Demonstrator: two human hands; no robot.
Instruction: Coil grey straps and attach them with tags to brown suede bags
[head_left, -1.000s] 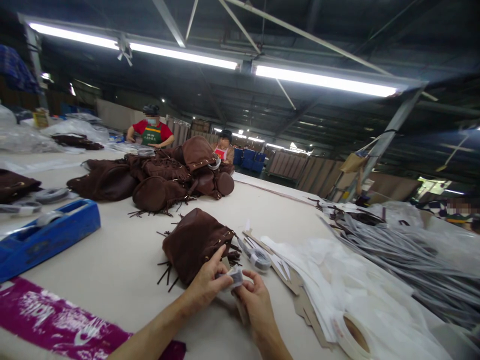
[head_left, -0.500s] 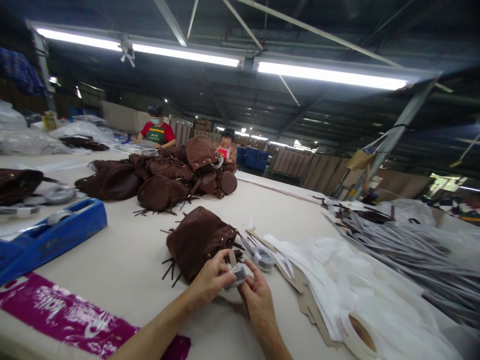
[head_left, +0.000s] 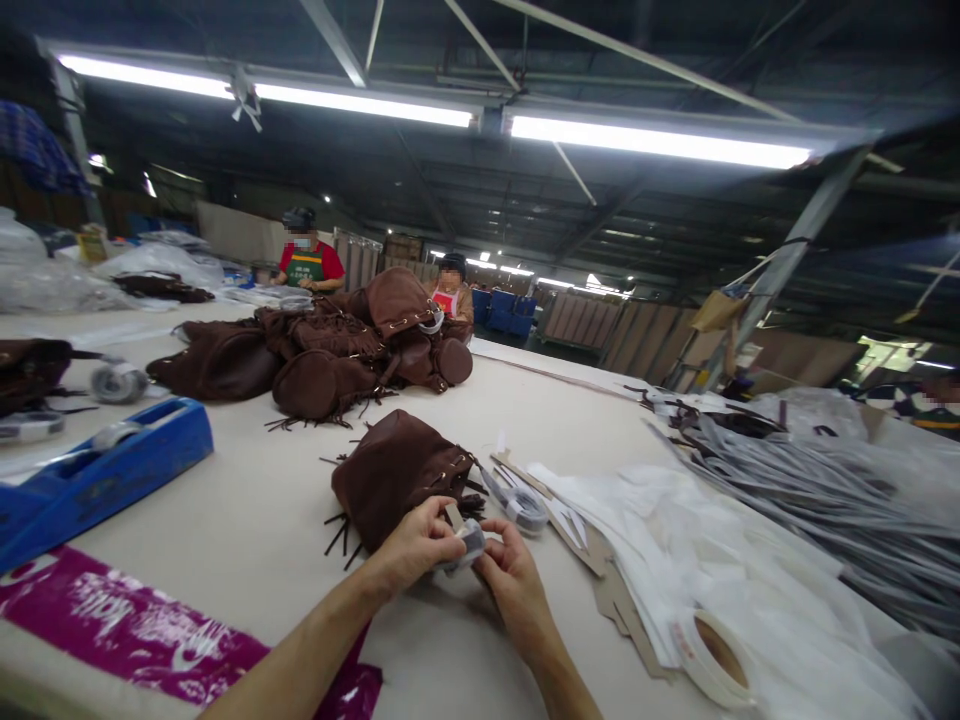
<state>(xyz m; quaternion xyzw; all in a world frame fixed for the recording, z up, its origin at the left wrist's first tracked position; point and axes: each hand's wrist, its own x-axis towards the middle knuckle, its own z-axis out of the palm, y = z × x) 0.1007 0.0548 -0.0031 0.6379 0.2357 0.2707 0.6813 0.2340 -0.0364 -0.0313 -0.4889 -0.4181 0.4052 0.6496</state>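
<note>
Both hands meet in front of a brown leather drawstring bag [head_left: 390, 475] with fringe, which lies on the pale table. My left hand [head_left: 424, 540] pinches a small plastic-wrapped grey bundle [head_left: 470, 543] from its left side; a tan strip stands up between thumb and fingers. On the bundle's right side, my right hand [head_left: 510, 570] has its thumb and fingers closed at the edge. Just beyond the right fingertips, a coiled grey strap [head_left: 526, 510] in clear wrap rests beside the bag. What the bundle contains is partly hidden by the fingers.
A blue tape dispenser [head_left: 112, 465] and a purple printed plastic sheet [head_left: 127, 635] are on the left. More brown bags [head_left: 322, 345] are piled behind. White sheets [head_left: 697, 560], a tape roll [head_left: 716, 660] and grey straps [head_left: 840, 510] lie right. Two co-workers are across the table.
My hands have shifted slightly left and tilted the wrapped bundle, still held between them. The right fingers have closed nearer to it. The bag stays in place.
</note>
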